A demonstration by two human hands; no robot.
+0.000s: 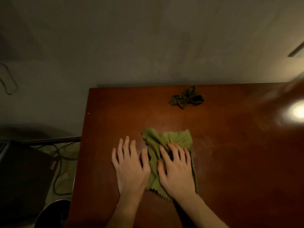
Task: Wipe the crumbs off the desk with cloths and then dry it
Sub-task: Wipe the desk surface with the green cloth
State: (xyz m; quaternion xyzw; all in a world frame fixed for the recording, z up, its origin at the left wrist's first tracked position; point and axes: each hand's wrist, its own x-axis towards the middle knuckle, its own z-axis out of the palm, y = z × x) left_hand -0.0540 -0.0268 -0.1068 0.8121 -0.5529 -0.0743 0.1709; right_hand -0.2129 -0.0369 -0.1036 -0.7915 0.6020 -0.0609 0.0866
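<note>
A light green cloth (178, 139) lies spread and rumpled on the reddish-brown wooden desk (230, 153), near its middle. My right hand (175, 170) presses flat on the cloth with its fingers spread. My left hand (130, 163) lies flat on the bare desk just left of the cloth, its thumb at the cloth's edge. A second, darker green cloth (186, 97) sits crumpled near the desk's far edge. No crumbs can be made out in the dim light.
A bright light glare (297, 111) sits at the desk's right side. Left of the desk, on the floor, are a dark bag (24, 175), cables (60, 155) and a round dark bin (54, 213). A plain wall (148, 46) stands behind the desk.
</note>
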